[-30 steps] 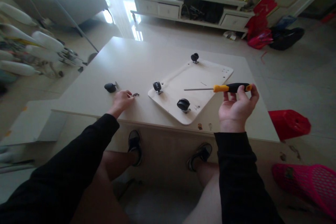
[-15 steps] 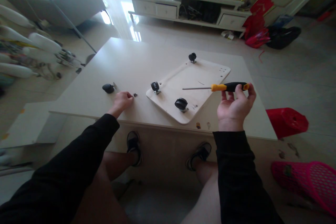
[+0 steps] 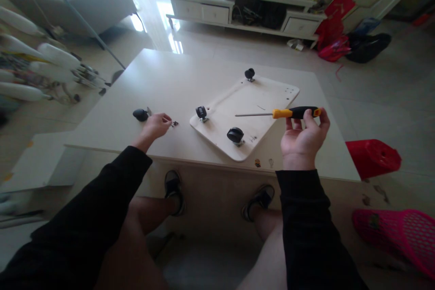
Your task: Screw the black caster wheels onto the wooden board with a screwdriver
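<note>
My right hand (image 3: 304, 138) grips a yellow and black screwdriver (image 3: 282, 113) by its handle, the shaft pointing left above a white board (image 3: 234, 104). Black caster wheels stand on three of the board's corners: a near one (image 3: 235, 135), a left one (image 3: 201, 112) and a far one (image 3: 249, 74). The far right corner shows only small holes. Over the table my left hand (image 3: 158, 125) has its fingertips pinched together beside a small pile of screws (image 3: 175, 123); what they hold is too small to make out. A loose caster (image 3: 140, 114) lies just left of that hand.
The white table (image 3: 163, 72) carries the board, and its near edge runs above my feet. A red bin (image 3: 374, 158) lies past the right edge, with a pink mesh basket (image 3: 401, 235) nearer me. A low white cabinet (image 3: 214, 12) stands along the back wall.
My left hand has shifted slightly left, away from the screws, with its fingertips pinched. The screwdriver in my right hand has barely moved.
</note>
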A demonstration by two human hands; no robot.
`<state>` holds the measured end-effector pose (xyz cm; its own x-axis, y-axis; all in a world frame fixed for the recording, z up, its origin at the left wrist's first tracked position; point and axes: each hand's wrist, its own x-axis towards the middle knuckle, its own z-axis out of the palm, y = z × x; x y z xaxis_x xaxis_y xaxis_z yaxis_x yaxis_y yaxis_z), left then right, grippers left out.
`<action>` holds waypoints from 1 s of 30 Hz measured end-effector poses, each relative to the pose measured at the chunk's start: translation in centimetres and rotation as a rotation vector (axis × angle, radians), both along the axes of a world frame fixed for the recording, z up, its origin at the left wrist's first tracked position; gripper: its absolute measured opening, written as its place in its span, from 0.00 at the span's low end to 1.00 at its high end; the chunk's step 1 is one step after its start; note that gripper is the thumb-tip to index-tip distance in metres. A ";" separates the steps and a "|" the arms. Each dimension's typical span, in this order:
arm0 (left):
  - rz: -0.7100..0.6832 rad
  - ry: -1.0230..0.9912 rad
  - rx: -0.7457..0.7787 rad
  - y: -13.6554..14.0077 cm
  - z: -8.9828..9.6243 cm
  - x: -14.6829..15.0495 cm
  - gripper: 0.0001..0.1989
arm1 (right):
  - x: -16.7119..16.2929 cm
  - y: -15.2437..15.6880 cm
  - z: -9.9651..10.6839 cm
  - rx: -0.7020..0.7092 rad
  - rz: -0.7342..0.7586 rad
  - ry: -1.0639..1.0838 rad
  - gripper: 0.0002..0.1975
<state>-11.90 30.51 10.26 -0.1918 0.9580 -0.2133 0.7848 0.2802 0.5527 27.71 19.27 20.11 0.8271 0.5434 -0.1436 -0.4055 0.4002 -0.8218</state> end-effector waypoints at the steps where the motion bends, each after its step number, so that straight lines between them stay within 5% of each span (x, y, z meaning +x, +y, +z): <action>1: 0.010 -0.120 0.014 -0.1 0.3 0.5 0.03 | -0.1 0.0 0.0 -0.004 0.001 0.001 0.22; 8: 0.021 -0.936 0.028 -2.2 2.9 6.9 0.02 | -1.2 0.2 0.0 -0.021 0.011 0.018 0.21; 13: 0.091 -1.298 -0.090 -3.2 4.2 11.5 0.03 | -2.0 0.4 -0.7 -0.028 0.029 0.003 0.23; 30: 0.076 -1.566 -0.281 -3.8 4.7 14.9 0.06 | -2.5 0.3 -1.5 -0.004 0.029 -0.040 0.26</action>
